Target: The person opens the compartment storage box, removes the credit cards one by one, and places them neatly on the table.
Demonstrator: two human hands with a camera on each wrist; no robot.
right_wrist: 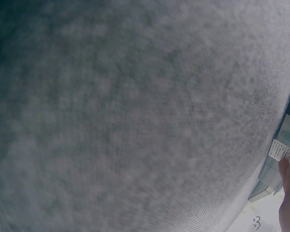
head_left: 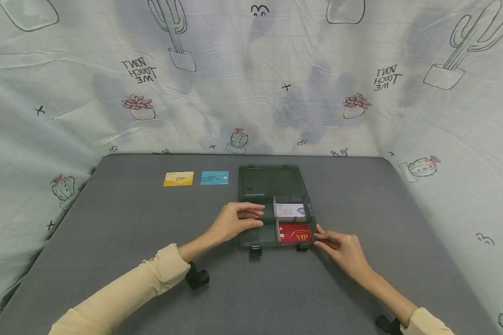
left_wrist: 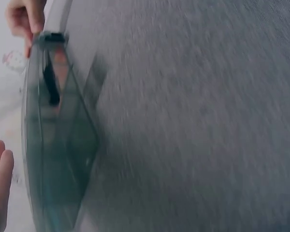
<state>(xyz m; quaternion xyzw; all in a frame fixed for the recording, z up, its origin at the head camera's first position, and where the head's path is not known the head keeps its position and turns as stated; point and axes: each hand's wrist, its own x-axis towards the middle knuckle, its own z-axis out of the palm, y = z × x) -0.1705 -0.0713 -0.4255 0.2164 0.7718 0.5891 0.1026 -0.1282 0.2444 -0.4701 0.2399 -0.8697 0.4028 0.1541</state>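
A dark green translucent plastic card box (head_left: pixel 256 238) lies on the table with its hinged lid (head_left: pixel 270 180) folded back. In its right-hand compartments are a white VIP card (head_left: pixel 290 211) at the back and a red VIP card (head_left: pixel 295 233) in front. Over the left-hand compartments hovers my left hand (head_left: pixel 230 221), fingers extended, thumb apart, nothing between them. My right hand (head_left: pixel 343 249) grips the box's right wall near the front corner with bent fingers. In the right wrist view, these fingertips rest beside a small white printed label (right_wrist: pixel 282 151).
Left of the lid, a yellow card (head_left: pixel 178 179) and a blue VIP card (head_left: pixel 214 178) lie flat, side by side. Two black latches (head_left: pixel 255 251) hang from the box's front edge. Behind the grey table (head_left: pixel 121 223) hangs a white cloth (head_left: pixel 251 83) printed with cacti.
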